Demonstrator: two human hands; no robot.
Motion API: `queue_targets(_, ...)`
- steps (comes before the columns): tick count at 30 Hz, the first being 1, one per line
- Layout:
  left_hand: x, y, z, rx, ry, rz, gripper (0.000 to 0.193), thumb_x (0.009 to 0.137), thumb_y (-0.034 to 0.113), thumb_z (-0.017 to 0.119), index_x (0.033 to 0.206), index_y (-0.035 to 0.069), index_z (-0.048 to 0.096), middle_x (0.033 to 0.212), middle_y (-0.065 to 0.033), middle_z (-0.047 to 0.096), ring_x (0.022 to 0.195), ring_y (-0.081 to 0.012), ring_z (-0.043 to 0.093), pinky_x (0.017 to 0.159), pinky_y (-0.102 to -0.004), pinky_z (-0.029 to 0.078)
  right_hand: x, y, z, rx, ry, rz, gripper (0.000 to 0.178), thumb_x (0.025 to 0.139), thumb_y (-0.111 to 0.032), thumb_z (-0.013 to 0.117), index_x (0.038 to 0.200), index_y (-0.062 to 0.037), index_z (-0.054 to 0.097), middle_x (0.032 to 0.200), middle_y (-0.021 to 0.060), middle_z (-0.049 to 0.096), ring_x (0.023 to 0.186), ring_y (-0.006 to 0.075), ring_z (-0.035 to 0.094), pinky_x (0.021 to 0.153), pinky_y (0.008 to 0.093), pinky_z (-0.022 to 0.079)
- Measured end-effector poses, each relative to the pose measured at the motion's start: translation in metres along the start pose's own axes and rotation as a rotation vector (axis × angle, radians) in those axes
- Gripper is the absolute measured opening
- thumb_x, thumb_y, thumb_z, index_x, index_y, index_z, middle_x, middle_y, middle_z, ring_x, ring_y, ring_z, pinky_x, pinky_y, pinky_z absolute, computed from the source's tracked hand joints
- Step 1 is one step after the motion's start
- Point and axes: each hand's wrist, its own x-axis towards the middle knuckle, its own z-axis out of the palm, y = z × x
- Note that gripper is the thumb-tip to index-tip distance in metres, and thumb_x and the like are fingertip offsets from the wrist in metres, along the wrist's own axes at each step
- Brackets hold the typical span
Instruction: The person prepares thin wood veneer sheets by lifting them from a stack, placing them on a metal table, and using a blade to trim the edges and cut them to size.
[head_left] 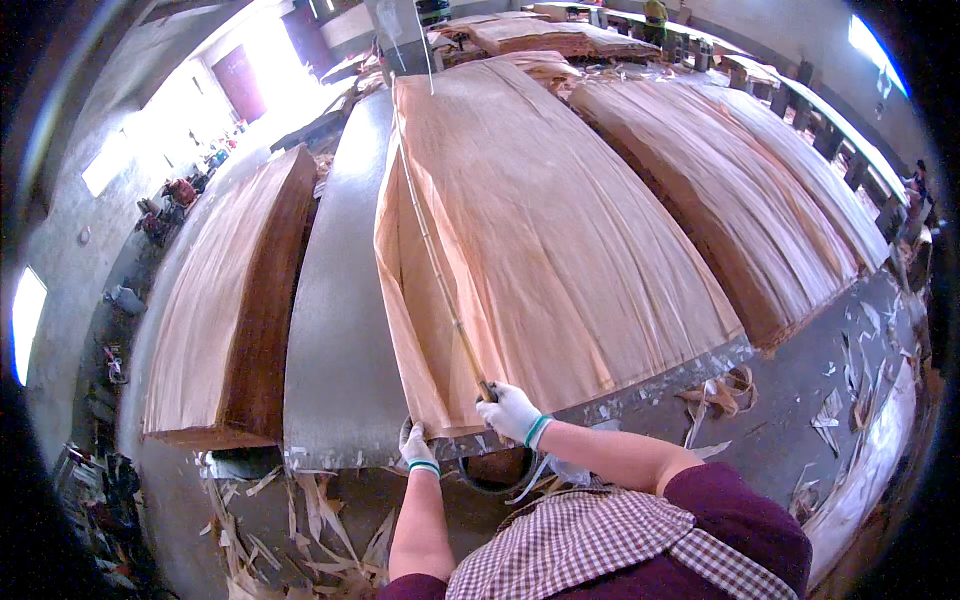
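Note:
A large, thin, peach-coloured wood veneer sheet (560,230) lies over the grey table before me, its left part raised in a long fold. My right hand (512,414), in a white glove, is closed round the near end of a long bamboo stick (430,248). The stick runs away from me along the fold, up to the sheet's far left corner. My left hand (416,446), gloved too, is closed at the sheet's near left corner; its fingertips are partly hidden.
The grey tabletop (335,340) shows left of the sheet. A thick veneer stack (215,310) stands at left, another stack (720,190) at right. Torn veneer strips (320,515) litter the floor near me, and more scraps (722,392) lie at right. A pillar (398,40) rises behind.

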Motion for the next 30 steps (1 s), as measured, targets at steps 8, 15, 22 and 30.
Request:
queue_targets(8,-0.058,0.044,0.003,-0.089,0.134,0.178,0.027,0.085,0.012,0.053,0.111,0.006,0.056,0.111,-0.0085,0.057,0.096,-0.0227,0.053,0.081,-0.0386,0.047,-0.072,0.053,-0.099,-0.046,0.144,-0.101,0.020,0.082,-0.007,0.061,0.099,0.0022,0.058,0.080,0.0011,0.058,0.073,0.0086,0.052,0.066,0.0275,0.047)
queue_targets(15,-0.147,0.012,0.137,0.750,-0.482,0.710,0.039,0.082,-0.005,0.050,0.119,0.003,0.056,0.122,-0.0111,0.056,0.113,-0.0226,0.053,0.098,-0.0351,0.040,-0.188,0.125,-0.228,-0.422,0.603,0.026,0.018,0.079,-0.013,0.064,0.091,-0.0017,0.058,0.065,0.0094,0.059,0.059,0.0125,0.054,0.056,0.0293,0.045)
queue_targets(22,-0.203,-0.119,0.274,1.435,-0.474,0.584,0.097,0.069,0.043,0.074,0.144,0.008,0.023,0.149,-0.0183,0.022,0.139,-0.0331,0.018,0.112,-0.0519,0.010,-0.184,0.093,-0.232,-0.211,0.525,-0.020,0.009,0.082,-0.004,0.060,0.090,0.0012,0.056,0.070,-0.0016,0.050,0.062,0.0064,0.042,0.054,0.0249,0.039)
queue_targets(30,-0.180,-0.137,0.263,1.236,-0.462,0.623,0.037,0.076,0.024,0.066,0.103,0.001,0.060,0.134,-0.0215,0.044,0.129,-0.0325,0.036,0.108,-0.0482,0.020,-0.187,0.133,-0.266,-0.225,0.575,-0.042,0.014,0.080,-0.010,0.063,0.086,0.0014,0.058,0.064,0.0058,0.053,0.061,0.0091,0.048,0.058,0.0286,0.044)
